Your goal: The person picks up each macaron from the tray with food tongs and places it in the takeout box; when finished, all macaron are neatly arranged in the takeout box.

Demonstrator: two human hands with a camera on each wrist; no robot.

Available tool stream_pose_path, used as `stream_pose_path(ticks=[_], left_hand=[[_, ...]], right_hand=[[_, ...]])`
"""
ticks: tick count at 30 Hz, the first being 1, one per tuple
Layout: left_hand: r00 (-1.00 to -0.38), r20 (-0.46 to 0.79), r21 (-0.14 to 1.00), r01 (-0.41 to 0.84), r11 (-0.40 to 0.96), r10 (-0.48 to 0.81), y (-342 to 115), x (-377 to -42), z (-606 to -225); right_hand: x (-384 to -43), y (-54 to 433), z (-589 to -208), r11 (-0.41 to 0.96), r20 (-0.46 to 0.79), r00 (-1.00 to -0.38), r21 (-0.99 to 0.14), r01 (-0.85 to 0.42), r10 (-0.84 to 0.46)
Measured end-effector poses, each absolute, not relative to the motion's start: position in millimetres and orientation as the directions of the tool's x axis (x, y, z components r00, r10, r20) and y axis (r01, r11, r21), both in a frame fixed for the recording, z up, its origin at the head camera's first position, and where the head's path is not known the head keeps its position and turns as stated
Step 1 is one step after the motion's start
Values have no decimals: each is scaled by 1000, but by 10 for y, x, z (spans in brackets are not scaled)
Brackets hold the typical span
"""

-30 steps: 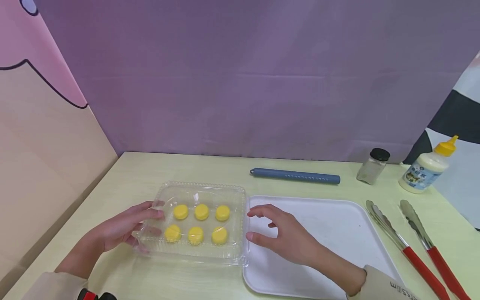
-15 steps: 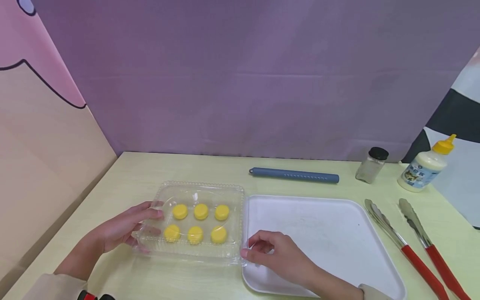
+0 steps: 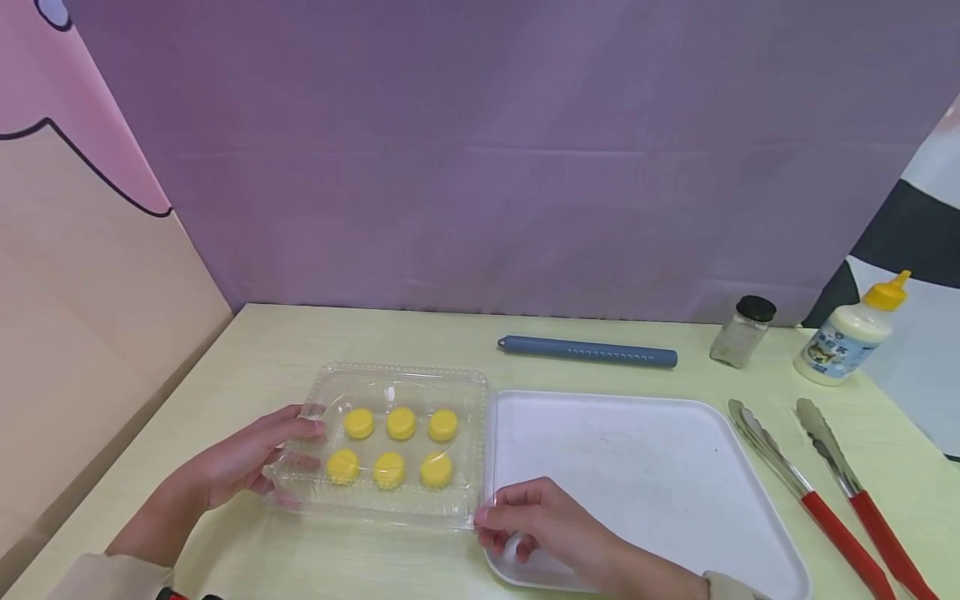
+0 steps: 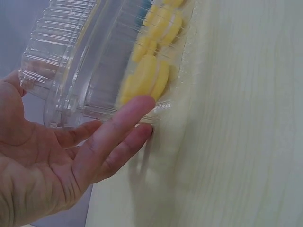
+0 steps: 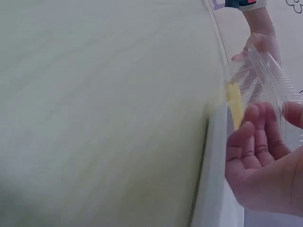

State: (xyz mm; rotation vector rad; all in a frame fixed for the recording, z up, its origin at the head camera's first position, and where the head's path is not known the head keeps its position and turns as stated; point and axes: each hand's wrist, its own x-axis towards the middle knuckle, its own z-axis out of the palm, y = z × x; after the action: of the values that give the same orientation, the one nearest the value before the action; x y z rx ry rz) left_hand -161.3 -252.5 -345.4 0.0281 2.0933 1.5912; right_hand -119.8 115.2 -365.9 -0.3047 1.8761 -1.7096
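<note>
A clear plastic clamshell box (image 3: 468,450) with its lid down lies left of the white tray, its right edge overlapping the tray rim in the head view. Inside it sit several round yellow macarons (image 3: 401,423) in two rows. My left hand (image 3: 240,457) holds the box's left end, thumb on the lid side and fingers beneath the lower part, as the left wrist view shows. At the front right corner my right hand (image 3: 551,529) pinches the rim between thumb and fingers, the other fingers curled below.
The white tray (image 3: 637,467) takes up the middle right. Behind it lies a blue rod (image 3: 588,351). To the right are two red-handled tongs (image 3: 813,500) (image 3: 870,500), a black-capped jar (image 3: 742,332) and a yellow-tipped squeeze bottle (image 3: 847,333). A purple backdrop closes off the back.
My right hand has come down and toward me from above the box's right edge to its front right corner and pinches it. The left hand and box have stayed put.
</note>
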Motion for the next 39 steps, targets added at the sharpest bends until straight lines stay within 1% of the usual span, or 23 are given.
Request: stream_pose_path(ticks=[4,14,18,24,29,35,39], left_hand=[[-870,-374,910,-278,307,322,-2525,-1609,-3452],[-872,-373,910,-278,307,317,-2509,-1597,-3457],[-888,-331,921,-231,313,320,-2539,-1532,-3497],[-905,-283,929,-177,324,318,-2706,-1335,-3549],[-884,-290,923,-157,351,367,-2843,-1236,-3564],[-843,-296,929,-145,341,449,-2955,-1235,-3561],[-831,-303,929,-148,339,466,-2979,-1247,-3561]], right_hand=[[-1179,1142,-3672,112,-241,-816,-970,214,-526],[-1165,1154,-3662,142,-238,-821,-971,191,-519],[-1156,1158,-3655,147,-250,-823,-968,203,-510],[-1131,1129,-3678,135,-256,-826,-967,217,-502],[-1127,1127,-3666,145,-270,-828,-963,228,-491],[-1133,1150,-3650,148,-270,-827,-963,226,-494],[-1131,1173,-3648,137,-250,-827,-968,210,-504]])
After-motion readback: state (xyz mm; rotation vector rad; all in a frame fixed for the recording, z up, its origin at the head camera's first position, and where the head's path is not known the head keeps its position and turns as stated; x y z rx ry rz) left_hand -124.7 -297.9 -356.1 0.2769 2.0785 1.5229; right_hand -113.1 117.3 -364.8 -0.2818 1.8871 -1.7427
